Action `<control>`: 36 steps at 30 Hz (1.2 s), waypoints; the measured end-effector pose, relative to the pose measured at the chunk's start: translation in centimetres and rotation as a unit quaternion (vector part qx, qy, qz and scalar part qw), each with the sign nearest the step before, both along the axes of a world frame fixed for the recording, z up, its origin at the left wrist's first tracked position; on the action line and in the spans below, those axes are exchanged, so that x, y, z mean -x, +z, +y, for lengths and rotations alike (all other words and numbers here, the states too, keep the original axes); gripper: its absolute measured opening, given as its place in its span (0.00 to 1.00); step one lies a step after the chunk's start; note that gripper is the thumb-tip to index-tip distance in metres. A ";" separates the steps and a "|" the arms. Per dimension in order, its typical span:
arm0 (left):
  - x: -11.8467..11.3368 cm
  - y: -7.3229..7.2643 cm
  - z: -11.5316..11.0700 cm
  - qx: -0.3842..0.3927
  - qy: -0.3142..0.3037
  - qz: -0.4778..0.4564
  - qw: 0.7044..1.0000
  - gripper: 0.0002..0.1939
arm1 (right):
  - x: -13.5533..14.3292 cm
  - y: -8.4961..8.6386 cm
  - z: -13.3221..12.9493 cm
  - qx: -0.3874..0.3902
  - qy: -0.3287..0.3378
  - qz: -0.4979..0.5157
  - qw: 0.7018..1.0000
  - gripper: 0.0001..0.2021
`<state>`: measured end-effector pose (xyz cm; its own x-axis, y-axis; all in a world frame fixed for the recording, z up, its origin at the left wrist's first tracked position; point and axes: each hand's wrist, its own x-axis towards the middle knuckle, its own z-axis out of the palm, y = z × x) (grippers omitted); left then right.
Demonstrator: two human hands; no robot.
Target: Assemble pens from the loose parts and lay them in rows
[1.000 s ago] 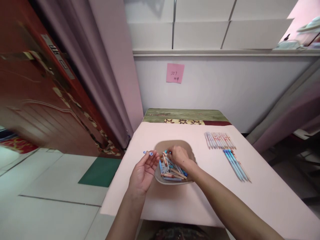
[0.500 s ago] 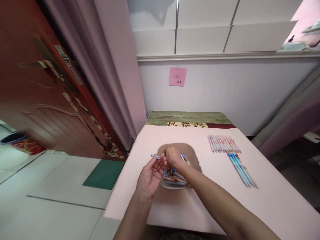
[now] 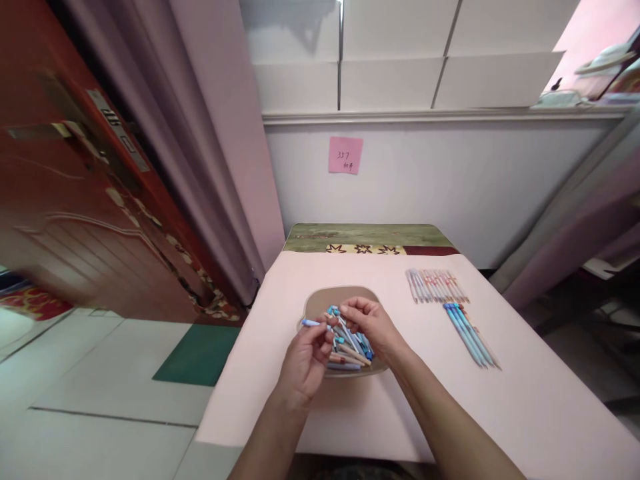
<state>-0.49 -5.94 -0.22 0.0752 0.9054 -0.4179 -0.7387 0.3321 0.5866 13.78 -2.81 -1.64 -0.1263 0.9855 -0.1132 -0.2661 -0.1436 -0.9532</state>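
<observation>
White wall; pink-covered table; beige bin of loose pen parts. In left hand, pinched: one blue pen part, above bin's left side, long axis nearly crosswise, free end leftward, away from right hand. Right fingertips: close by, opposite side; hold unclear. Well apart, right: pens, two groups.

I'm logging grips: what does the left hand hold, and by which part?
The left hand pinches a slim light-blue plastic cylinder near its right end.
</observation>
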 end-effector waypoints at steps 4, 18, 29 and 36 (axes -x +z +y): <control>-1.8 0.0 -0.3 0.001 -0.043 0.000 0.999 0.04 | -0.5 0.1 -0.6 -0.010 -0.035 0.017 0.999 0.16; -4.4 0.8 -0.9 -0.012 -0.060 0.025 0.998 0.04 | -2.3 0.5 -2.4 -0.057 -0.038 -0.034 0.997 0.11; -4.2 0.0 -0.3 0.039 -0.023 0.044 0.998 0.03 | -3.3 -0.4 -2.3 -0.032 -0.104 -0.062 0.992 0.14; -3.5 0.4 -0.5 0.085 0.038 -0.024 0.995 0.09 | -3.4 -0.8 -2.9 -0.067 -0.104 -0.112 0.986 0.09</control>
